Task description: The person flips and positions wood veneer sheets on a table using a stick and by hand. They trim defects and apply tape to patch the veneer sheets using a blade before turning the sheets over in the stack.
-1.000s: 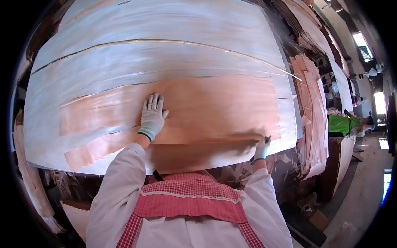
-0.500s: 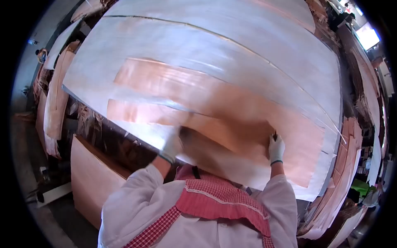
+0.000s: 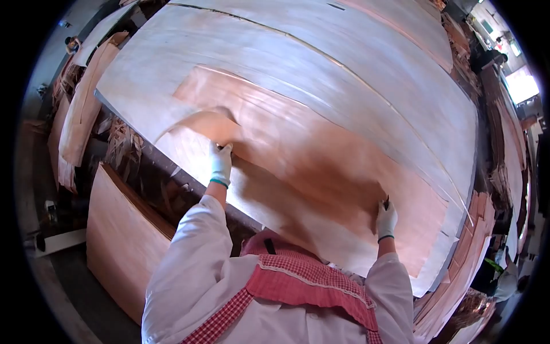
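My left hand (image 3: 220, 166), in a white glove with a green cuff, pinches a narrow strip of wood veneer (image 3: 201, 121). The strip bends upward in a curl, and its far end reaches left over the pale sheet. My right hand (image 3: 387, 221), gloved alike, is closed at the right part of a reddish veneer sheet (image 3: 418, 200). A small dark tip shows at its fingers; I cannot make out what it is. The reddish sheet lies on a large pale veneer sheet (image 3: 143, 74), with shadows of my arms across it.
A long thin strip (image 3: 344, 64) runs over the pale sheet. Stacked veneer sheets (image 3: 123, 229) stand at the lower left, and more veneer (image 3: 467, 246) lies along the right edge. Torn scraps (image 3: 125, 140) hang beyond the left edge. Another person (image 3: 73, 45) is far left.
My left hand has moved up and left, lifting the narrow veneer strip, which lay nearly flat and is now curled. My right hand stays by the reddish sheet. The view has shifted slightly.
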A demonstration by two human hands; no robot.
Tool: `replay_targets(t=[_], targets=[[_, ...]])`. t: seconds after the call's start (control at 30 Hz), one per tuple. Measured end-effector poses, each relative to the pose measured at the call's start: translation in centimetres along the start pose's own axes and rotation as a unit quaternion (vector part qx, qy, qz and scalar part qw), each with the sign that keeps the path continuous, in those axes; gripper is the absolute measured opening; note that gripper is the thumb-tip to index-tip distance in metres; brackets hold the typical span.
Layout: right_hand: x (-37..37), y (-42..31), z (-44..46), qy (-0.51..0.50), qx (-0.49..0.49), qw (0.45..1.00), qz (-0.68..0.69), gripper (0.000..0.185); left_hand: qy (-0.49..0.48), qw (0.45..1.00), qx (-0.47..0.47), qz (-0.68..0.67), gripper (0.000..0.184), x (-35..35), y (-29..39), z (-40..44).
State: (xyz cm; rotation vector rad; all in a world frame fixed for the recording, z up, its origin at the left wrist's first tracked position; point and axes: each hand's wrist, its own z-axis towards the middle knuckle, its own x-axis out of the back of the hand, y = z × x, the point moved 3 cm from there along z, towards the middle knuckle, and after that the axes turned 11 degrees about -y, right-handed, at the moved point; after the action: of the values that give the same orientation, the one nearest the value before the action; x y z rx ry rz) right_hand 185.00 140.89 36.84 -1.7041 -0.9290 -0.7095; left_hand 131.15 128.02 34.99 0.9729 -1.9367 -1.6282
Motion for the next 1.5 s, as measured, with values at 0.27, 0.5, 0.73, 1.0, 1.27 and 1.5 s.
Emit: replay_targets(t=[0.27,0.5,0.73,1.0,1.27,1.5], targets=[[-0.4,0.2,-0.3,0.013,0.055,0.998,0.002,0.034,0.326,0.882,-0.116,0.319,0.054,6.7,1.4,4.2],[0.7,1.2,2.6,-0.173,-0.118,0.974,0.09,0.032,-0.18,0.707,-0.312,0.608,0.048,-9.5,3.2,0.4],[-4.5,-17.1,3.9,-0.117,0.132,0.955,-0.239,0.023,0.04,0.762,-0.266,0.589,0.041,-3.6,2.7,13.9],[-26.5,-49.1,4.9,-0.178,0.353,0.889,-0.233,0.02,0.027,0.81,-0.206,0.548,0.053,-3.2,2.8,14.4],[-19.7,-35.1,2.6,-0.247,0.29,0.888,-0.259,0.019,0.003,0.758,-0.226,0.612,0.049,-3.0,2.0,14.7],[-13.6,-23.4,-1.2,-0.22,0.226,0.894,-0.319,0.021,-0.115,0.721,-0.286,0.621,0.044,-10.9,0.9,7.5]])
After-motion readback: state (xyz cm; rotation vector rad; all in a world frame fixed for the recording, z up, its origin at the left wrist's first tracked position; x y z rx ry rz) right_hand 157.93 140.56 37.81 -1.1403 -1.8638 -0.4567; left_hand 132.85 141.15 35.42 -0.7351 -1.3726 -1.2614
